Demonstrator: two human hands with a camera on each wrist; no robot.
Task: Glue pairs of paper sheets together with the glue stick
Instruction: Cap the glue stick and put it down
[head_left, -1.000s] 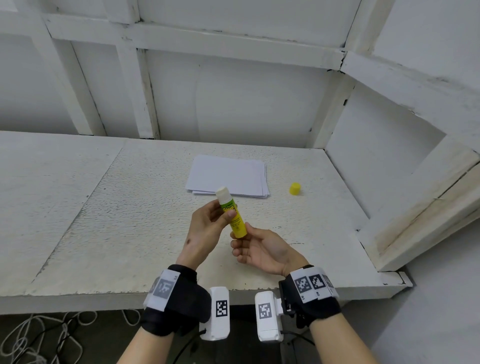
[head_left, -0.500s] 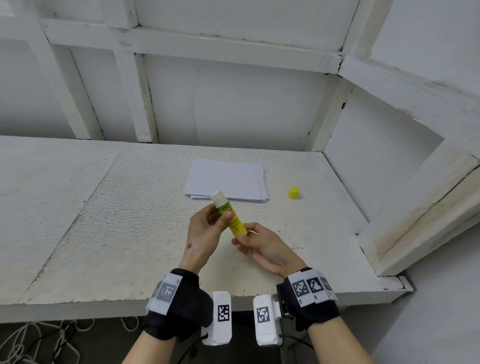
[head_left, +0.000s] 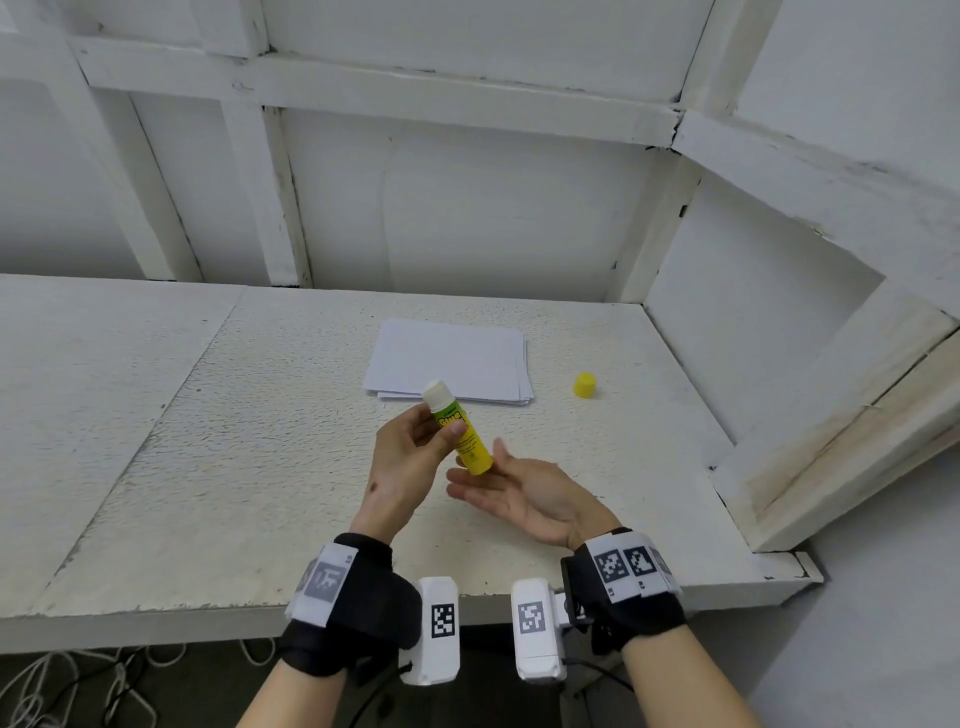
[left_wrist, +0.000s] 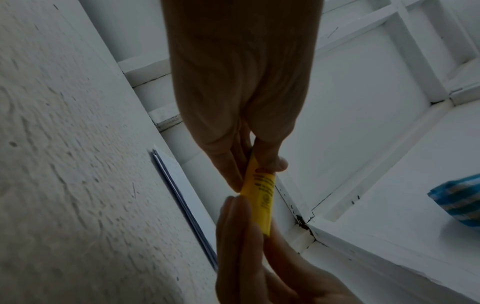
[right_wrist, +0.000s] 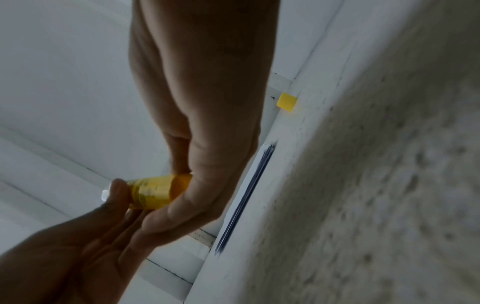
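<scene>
An uncapped yellow-green glue stick (head_left: 460, 431) is held tilted above the table, its white top (head_left: 435, 391) pointing up and away. My left hand (head_left: 441, 426) pinches its labelled upper half between thumb and fingers. My right hand (head_left: 475, 462) lies palm up beneath it, with a straight thumb and straight fingers on either side of the base. The wrist views show the same stick (left_wrist: 259, 197) (right_wrist: 153, 193) between both hands. A stack of white paper sheets (head_left: 452, 358) lies just beyond, and the yellow cap (head_left: 585, 385) stands to its right.
The rough white table (head_left: 234, 441) meets white panelled walls at the back and right. A slanted white board (head_left: 831, 415) leans at the right edge. A blue checked bundle (left_wrist: 459, 199) sits on a ledge. Cables (head_left: 52, 686) lie on the floor below.
The right hand's fingers have straightened out from their curl around the stick's base. The stick has tilted a little further to the left in the left hand's grip.
</scene>
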